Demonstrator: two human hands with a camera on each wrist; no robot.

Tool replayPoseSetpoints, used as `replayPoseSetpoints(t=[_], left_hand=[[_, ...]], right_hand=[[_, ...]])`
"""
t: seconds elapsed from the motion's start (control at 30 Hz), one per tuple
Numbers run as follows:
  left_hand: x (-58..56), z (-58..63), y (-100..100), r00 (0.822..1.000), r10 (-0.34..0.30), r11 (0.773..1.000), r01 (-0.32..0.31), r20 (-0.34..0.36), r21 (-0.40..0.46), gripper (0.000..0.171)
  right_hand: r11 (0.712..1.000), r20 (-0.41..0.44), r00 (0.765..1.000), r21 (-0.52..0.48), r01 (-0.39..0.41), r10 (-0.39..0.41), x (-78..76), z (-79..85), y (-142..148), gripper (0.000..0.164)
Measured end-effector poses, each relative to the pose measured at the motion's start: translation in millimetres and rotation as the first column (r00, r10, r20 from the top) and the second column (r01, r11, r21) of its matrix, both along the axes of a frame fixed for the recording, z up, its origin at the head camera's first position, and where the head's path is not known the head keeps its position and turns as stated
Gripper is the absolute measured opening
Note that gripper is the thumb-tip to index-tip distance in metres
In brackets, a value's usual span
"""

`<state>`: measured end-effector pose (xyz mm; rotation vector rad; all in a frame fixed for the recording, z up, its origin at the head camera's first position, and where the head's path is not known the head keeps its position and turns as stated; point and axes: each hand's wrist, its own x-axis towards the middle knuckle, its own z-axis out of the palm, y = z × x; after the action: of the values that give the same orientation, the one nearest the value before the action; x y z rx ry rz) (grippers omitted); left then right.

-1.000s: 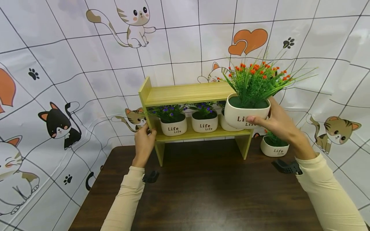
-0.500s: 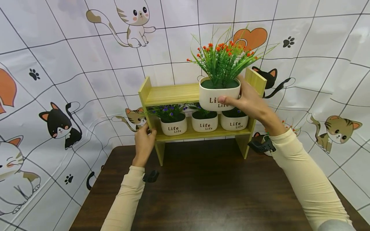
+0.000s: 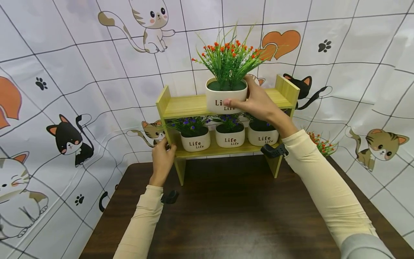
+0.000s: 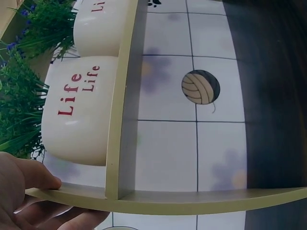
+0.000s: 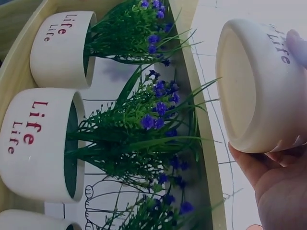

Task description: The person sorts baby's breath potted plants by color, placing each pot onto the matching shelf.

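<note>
My right hand [image 3: 258, 102] grips a white "Life" flowerpot [image 3: 223, 99] of orange-red flowers and green grass, thumb across the front. The pot overlaps the middle of the upper board of a small two-tier wooden shelf [image 3: 185, 104]. In the right wrist view the pot's underside [image 5: 235, 81] shows bare, apart from the board's edge. My left hand [image 3: 161, 158] holds the shelf's left side panel, thumb [image 4: 45, 175] inside and fingers outside. On the lower board stand three matching pots with purple flowers: left [image 3: 195, 142], middle [image 3: 230, 139] and right [image 3: 263, 137].
Another orange-flowered plant [image 3: 323, 145] stands right of the shelf, its pot hidden behind my right forearm. The shelf stands on a dark brown table [image 3: 226, 216] against a wall [image 3: 207, 54] covered with a cat-patterned sheet.
My right hand has carried the orange-flowered pot left and upward, from the shelf's right end to above its middle. My left hand has stayed on the side panel.
</note>
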<state>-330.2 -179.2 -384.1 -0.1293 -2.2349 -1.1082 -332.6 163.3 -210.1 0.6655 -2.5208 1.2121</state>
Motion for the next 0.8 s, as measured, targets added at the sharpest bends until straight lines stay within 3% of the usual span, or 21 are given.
replayPoseSetpoints(t=[0.17, 0.4, 0.6, 0.8], left_hand=[[-0.7, -0.9, 0.2, 1.000, -0.005, 1.000, 0.005, 0.009, -0.003, 0.010], [-0.4, 0.8, -0.5, 1.000, -0.012, 1.000, 0.012, 0.016, 0.000, 0.007], [-0.1, 1.3, 0.4, 1.000, 0.004, 1.000, -0.004, 0.021, -0.005, 0.006], [-0.1, 1.3, 1.0, 1.000, 0.001, 1.000, 0.000, 0.029, -0.007, 0.010]], right_hand=[[1.000, 0.015, 1.000, 0.022, 0.016, -0.017, -12.1, 8.1, -11.5, 0.108], [1.000, 0.046, 0.999, 0.025, -0.006, 0.005, -30.4, 16.1, -28.5, 0.103], [1.000, 0.090, 0.996, 0.012, -0.028, 0.027, -44.1, 9.6, -38.1, 0.101], [0.996, 0.111, 0.994, 0.085, -0.020, 0.010, -53.1, 1.5, -40.2, 0.103]])
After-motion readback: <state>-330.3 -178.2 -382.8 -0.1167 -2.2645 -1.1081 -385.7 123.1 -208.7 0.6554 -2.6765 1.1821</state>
